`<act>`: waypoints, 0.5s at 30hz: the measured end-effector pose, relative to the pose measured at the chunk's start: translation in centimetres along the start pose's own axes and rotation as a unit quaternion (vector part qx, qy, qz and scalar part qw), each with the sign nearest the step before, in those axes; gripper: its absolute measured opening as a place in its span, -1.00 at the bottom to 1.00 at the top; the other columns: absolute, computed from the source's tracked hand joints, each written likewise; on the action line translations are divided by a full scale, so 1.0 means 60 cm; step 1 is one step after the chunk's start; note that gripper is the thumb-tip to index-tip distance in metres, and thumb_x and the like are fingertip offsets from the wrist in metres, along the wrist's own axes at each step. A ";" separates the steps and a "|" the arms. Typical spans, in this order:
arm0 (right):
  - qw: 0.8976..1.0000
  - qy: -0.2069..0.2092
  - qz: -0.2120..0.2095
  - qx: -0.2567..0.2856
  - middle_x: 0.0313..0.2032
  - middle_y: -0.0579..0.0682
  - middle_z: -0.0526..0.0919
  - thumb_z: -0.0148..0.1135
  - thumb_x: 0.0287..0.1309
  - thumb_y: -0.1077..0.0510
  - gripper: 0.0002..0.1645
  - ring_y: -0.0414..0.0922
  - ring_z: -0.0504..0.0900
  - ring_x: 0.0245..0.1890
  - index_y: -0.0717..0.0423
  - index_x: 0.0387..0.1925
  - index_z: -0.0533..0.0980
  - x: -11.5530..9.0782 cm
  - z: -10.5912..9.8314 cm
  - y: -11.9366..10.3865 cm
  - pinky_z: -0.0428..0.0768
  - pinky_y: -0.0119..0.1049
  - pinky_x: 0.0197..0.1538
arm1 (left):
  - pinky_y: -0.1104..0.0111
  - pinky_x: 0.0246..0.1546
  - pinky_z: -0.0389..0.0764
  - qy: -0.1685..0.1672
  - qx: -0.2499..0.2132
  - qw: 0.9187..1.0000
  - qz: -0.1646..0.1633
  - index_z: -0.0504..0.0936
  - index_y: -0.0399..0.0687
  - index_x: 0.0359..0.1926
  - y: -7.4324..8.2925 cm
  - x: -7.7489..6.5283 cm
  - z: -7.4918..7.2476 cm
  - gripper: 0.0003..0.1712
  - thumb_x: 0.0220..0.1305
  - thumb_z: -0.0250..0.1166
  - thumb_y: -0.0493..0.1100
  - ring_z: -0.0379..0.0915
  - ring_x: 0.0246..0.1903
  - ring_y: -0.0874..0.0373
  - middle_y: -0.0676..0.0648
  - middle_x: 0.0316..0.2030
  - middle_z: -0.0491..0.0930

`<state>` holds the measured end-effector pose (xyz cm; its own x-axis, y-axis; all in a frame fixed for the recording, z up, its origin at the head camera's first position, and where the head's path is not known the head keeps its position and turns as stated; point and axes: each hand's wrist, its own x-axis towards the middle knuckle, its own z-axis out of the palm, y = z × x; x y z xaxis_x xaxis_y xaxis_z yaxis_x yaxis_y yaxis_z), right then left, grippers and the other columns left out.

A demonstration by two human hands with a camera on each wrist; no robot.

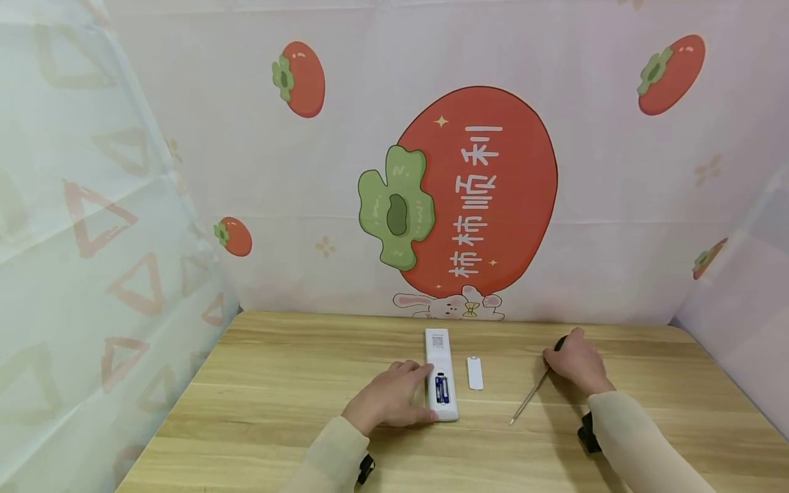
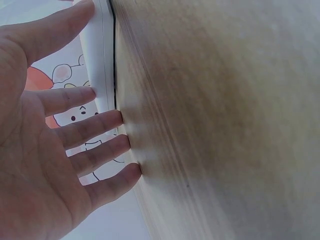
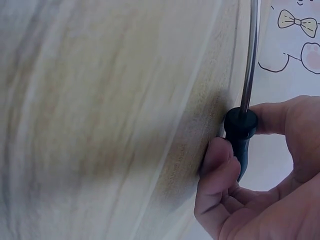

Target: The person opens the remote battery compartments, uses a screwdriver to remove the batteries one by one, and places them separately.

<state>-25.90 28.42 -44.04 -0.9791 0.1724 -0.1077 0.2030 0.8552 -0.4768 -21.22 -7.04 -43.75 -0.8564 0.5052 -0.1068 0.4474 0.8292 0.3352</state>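
Observation:
A white remote control lies back side up, its battery compartment uncovered with two blue batteries inside. My left hand rests along the left edge of the remote. Its thumb and index fingertips touch the casing, and the other fingers reach down to the tabletop with little bend, as the left wrist view shows. Off to the right, my right hand pinches the black handle of a screwdriver between thumb and curled fingers. The metal shaft slants down and left, close over the table. Between remote and screwdriver lies a white battery cover.
The wooden table ends at the back against a hanging cloth printed with persimmons and a rabbit. More printed cloth hangs on the left and right sides. Each wrist wears a black camera mount.

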 end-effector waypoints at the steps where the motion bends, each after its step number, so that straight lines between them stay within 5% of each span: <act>1: 1.000 0.000 -0.001 0.003 -0.16 0.70 0.43 0.13 0.25 0.03 -0.12 0.47 0.56 -0.22 0.72 0.15 -0.01 0.000 0.000 0.000 0.57 0.21 -0.21 | 0.10 0.30 0.43 -0.001 -0.001 1.000 -0.001 0.40 -0.02 0.46 0.000 0.000 0.000 -0.03 0.13 0.46 0.29 0.33 0.32 -0.04 -0.10 0.32 0.45; 15: 1.000 -0.015 -0.010 0.024 -0.07 0.73 0.39 0.03 0.27 0.06 -0.13 0.50 0.52 -0.11 0.78 0.14 -0.08 0.007 0.001 0.015 0.51 0.27 -0.06 | 0.08 0.29 0.44 -0.001 -0.003 1.000 -0.004 0.40 -0.01 0.46 0.002 -0.002 -0.001 -0.03 0.12 0.47 0.29 0.33 0.31 -0.04 -0.10 0.31 0.45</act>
<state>-26.14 29.26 -44.56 -0.9824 0.1398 -0.1243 0.1845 0.8342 -0.5197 -21.08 -7.04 -43.64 -0.8590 0.4998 -0.1109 0.4397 0.8312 0.3403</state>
